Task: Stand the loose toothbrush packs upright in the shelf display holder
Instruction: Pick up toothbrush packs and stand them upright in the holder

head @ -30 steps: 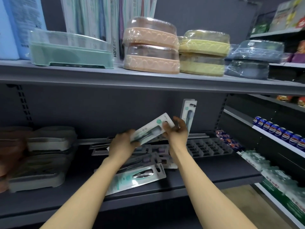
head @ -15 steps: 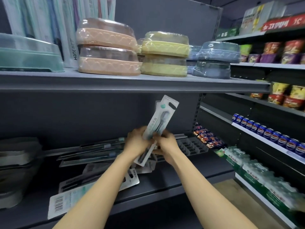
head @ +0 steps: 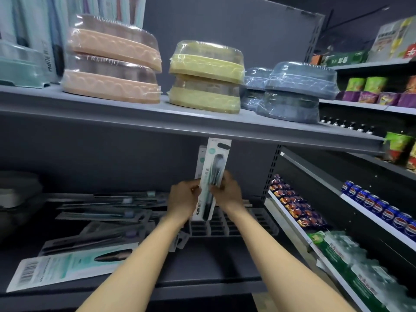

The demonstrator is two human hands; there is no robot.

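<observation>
- The toothbrush pack [head: 213,176] is a long, flat card with a shiny see-through front and dark brushes inside. It stands almost straight up, top leaning a bit to the right.
- The left hand [head: 184,197] pinches the pack's left edge, fingers curled around it. The right hand [head: 227,192] grips the right edge the same way. Both arms reach forward from the bottom of the view, side by side.
- The bottom of the pack sits just above the display holder [head: 243,224], a grey plastic tray with many small square slots, at the back right of the lower shelf [head: 213,262].
- A second pack [head: 201,161] stands upright just behind the held one, mostly hidden.
- The pack's top nearly reaches the underside of the upper shelf [head: 202,122], so there is little room above it.
- Loose packs [head: 99,212] lie flat in a messy pile on the left of the lower shelf. One pale green pack [head: 67,266] lies near the front edge, barcode showing.
- The shelf front between the arms is smooth grey metal.
- On the upper shelf sit round plastic-wrapped tubs [head: 112,61], peach, yellow and blue-grey, stacked in twos.
</observation>
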